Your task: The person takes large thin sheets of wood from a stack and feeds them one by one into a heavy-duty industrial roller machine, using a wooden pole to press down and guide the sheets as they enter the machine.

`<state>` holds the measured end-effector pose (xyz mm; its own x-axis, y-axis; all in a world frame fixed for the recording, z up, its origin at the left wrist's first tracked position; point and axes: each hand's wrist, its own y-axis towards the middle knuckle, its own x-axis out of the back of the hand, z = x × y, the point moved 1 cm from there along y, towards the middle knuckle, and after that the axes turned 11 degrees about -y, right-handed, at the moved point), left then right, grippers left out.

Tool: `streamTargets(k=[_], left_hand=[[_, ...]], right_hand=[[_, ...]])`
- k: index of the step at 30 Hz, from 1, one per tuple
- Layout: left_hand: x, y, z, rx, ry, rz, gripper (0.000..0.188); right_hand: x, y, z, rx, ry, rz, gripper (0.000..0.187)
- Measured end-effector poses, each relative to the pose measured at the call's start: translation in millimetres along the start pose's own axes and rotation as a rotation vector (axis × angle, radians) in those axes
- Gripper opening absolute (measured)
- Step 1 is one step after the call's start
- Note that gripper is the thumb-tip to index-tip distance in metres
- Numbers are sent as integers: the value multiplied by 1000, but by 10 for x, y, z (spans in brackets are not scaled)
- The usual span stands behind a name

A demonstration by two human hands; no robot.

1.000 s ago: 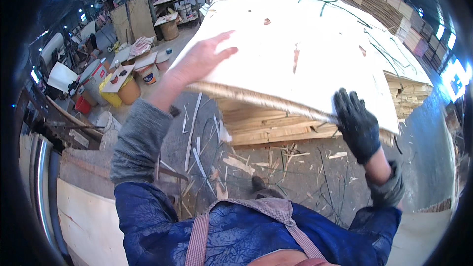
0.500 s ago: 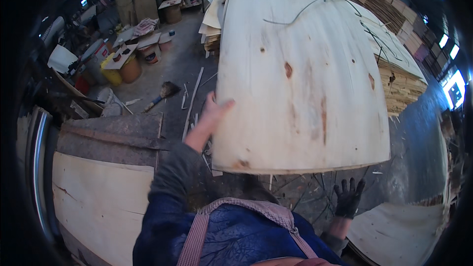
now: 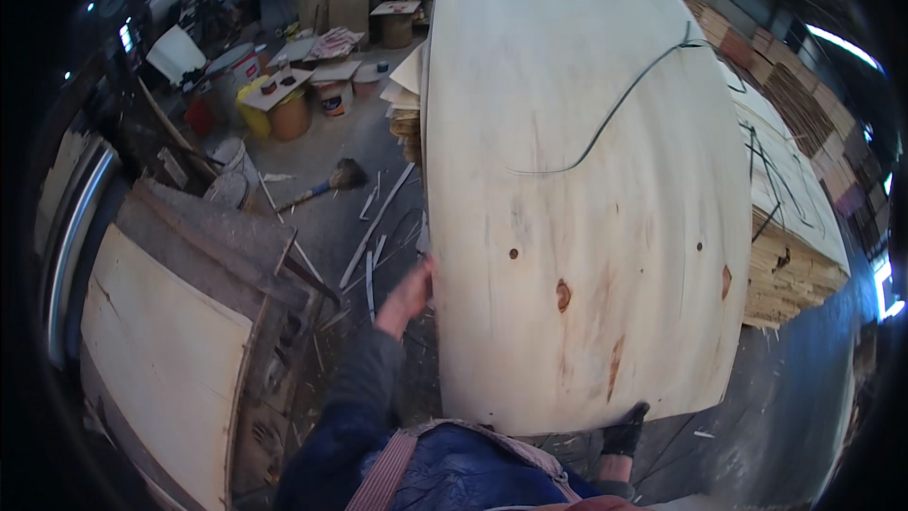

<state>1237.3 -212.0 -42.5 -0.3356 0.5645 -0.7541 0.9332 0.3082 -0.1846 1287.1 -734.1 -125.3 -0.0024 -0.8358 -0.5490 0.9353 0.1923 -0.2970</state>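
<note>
A large pale wood veneer sheet (image 3: 586,227) with brown knots spreads out in front of me, its near edge close to my waist. My bare left hand (image 3: 409,295) grips its left edge, the fingertips partly hidden at the edge. At the near edge, toward the right corner, my right hand (image 3: 621,435) in a dark glove closes on the sheet; its fingers go out of sight underneath. A thin dark strap (image 3: 624,99) curves across the upper part of the sheet.
Behind at right stands a stack of veneer (image 3: 790,274) with loose straps on top. Another pale sheet (image 3: 161,331) lies on a machine bed beside a shiny metal roller (image 3: 76,246) at left. A brush (image 3: 331,182), wood strips (image 3: 378,227) and buckets (image 3: 288,118) occupy the floor.
The veneer sheet has come nearer to me and lower in view. My right hand, spread and apart from it before, now holds its near edge. My left hand stays at the left edge.
</note>
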Motion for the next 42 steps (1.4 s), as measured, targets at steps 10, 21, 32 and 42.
streamTargets(k=[10, 21, 32, 42], left_hand=[[-708, -161, -550, -326, 78, 120, 45], [-1515, -1176, -878, -483, 279, 25, 40], [-2418, -2683, -907, -856, 458, -309, 42], [-2399, -3636, -651, -1061, 391, -681, 46]], right_hand=[[436, 25, 1179, 200, -35, 45, 75], [-308, 697, 879, -113, -134, 148, 74], [-1447, 1490, 523, -473, -339, 562, 74], [-2151, 1599, 141, -563, -351, 797, 74]])
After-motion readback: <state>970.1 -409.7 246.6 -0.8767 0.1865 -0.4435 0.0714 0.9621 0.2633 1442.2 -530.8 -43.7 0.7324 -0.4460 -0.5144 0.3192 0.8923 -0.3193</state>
